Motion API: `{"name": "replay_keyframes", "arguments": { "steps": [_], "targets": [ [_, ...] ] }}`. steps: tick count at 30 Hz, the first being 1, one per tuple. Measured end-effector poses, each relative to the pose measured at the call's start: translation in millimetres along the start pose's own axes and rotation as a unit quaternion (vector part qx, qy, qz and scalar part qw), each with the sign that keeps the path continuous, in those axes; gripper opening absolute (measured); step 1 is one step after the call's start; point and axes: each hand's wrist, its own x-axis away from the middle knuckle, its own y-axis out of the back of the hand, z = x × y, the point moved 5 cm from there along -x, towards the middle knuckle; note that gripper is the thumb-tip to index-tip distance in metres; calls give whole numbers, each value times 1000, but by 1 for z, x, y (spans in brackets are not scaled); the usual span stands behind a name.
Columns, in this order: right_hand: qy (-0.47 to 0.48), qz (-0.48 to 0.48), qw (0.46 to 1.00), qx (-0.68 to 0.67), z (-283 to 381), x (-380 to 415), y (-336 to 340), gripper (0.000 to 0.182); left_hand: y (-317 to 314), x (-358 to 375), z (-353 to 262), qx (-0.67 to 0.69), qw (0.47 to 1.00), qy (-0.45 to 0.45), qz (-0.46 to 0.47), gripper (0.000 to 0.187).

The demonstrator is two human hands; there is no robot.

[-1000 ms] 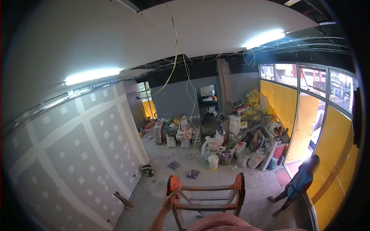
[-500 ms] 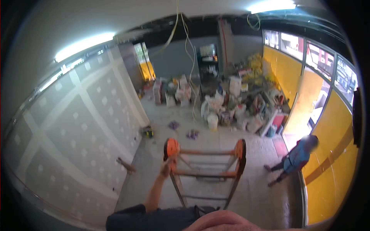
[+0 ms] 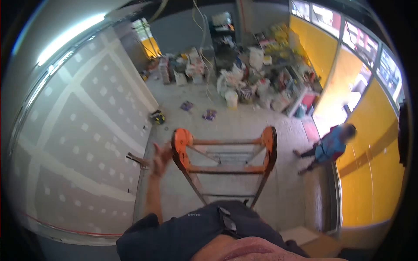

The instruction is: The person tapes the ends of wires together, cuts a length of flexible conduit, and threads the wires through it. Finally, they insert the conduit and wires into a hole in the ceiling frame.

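Observation:
My left hand is beside the top left corner of a stepladder, its fingers spread and nothing held. The fingertips come right up to the ladder's orange end cap. Orange plastic covers both top corners, and the rails run down toward the floor below me. My dark shirt fills the bottom of the view, with a pair of dark glasses hanging on its front. My right hand is out of the picture.
A plasterboard wall with filler patches runs along the left. Bags and buckets are heaped at the back. At right a person in blue stands by yellow panels and an open door. Cables hang from the ceiling.
My left hand has let go of the ladder's top left corner, opened and moved a little left. The view has tilted downward, showing more of my shirt.

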Motion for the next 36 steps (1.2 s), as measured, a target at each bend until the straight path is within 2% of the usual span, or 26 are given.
{"name": "replay_keyframes", "arguments": {
  "steps": [2, 4, 5, 6, 7, 8, 9, 11, 13, 15, 16, 17, 18, 19, 20, 21, 22, 23, 25, 26, 27, 29, 30, 33, 34, 36],
  "targets": [
    [25, -16, 998, 51, 5, -6, -14, 43, 40, -20, -48, -235, 957, 7, -167, 83],
    [1, -103, 987, 125, 42, 0, -13, 40, 92, -78, -104, -346, 893, -230, -175, 82],
    [25, -80, 991, 107, 34, -17, -13, 40, 34, -67, -163, -507, 778, -266, -260, 82],
    [-4, -70, 993, 91, 37, -19, -14, 38, 14, -77, -201, -595, 667, -353, -277, 86],
    [-28, -59, 995, 75, 41, -25, -14, 36, -22, -81, -237, -605, 624, -399, -293, 92],
    [-33, -61, 995, 73, 55, -21, -17, 36, -35, -102, -268, -631, 516, -508, -279, 95],
    [-45, -58, 997, 37, 77, -5, -21, 34, -61, -115, -292, -650, 441, -549, -286, 100],
    [-58, -56, 997, 5, 77, -7, -20, 32, -87, -162, -328, -665, 354, -612, -240, 100],
    [-76, -29, 994, -68, 47, -30, -19, 28, -98, -221, -352, -669, 422, -591, -160, 93],
    [-72, -53, 994, -69, 37, -38, -23, 26, -67, -308, -358, -655, 518, -544, -84, 69],
    [-66, -77, 992, -72, 33, -42, -23, 25, -57, -340, -354, -655, 519, -543, -84, 69],
    [-67, -77, 992, -73, 26, -51, -20, 25, -47, -379, -344, -643, 629, -437, -13, 56],
    [-70, -63, 993, 65, 18, -60, -11, 26, -43, -403, -333, -613, 721, -319, 59, 44],
    [-73, -47, 976, 200, 13, -66, -7, 28, -54, -394, -319, -613, 720, -318, 61, 44],
    [-75, -46, 976, 197, 14, -70, -9, 28, -79, -358, -300, -579, 701, -415, 42, 37],
    [-131, -138, 979, 68, 16, -68, -5, 33, -99, -320, -287, -537, 672, -509, 24, 31],
    [-185, -226, 954, -64, 14, -65, -5, 39, -97, -306, -272, -506, 707, -493, 19, 31],
    [-188, -225, 953, -70, 21, -64, -15, 39, -95, -292, -257, -475, 741, -475, 15, 30],
    [-121, -153, 950, -243, 43, -66, -44, 58, -112, -241, -239, -410, 716, -564, -8, 30],
    [-124, -83, 969, -197, 69, -61, -55, 68, -110, -224, -232, -409, 719, -562, -11, 30],
    [-126, -81, 971, -188, 70, -66, -55, 68, -99, -208, -228, -397, 740, -543, -22, 29],
    [-135, -57, 986, -77, 73, -69, -56, 71, -78, -179, -226, -396, 761, -510, -60, 29],
    [-226, -28, 973, -34, 74, -64, -51, 73, -75, -160, -228, -395, 763, -510, -51, 29],
    [-268, 43, 959, 84, 95, -63, -55, 68, -56, -124, -241, -399, 748, -527, -64, 32],
    [-271, 44, 957, 88, 90, -66, -56, 68, -50, -113, -242, -407, 741, -529, -70, 33],
    [-202, 146, 941, 228, 52, -119, -61, 62, -36, -103, -249, -406, 726, -548, -88, 36]
  ]
}}
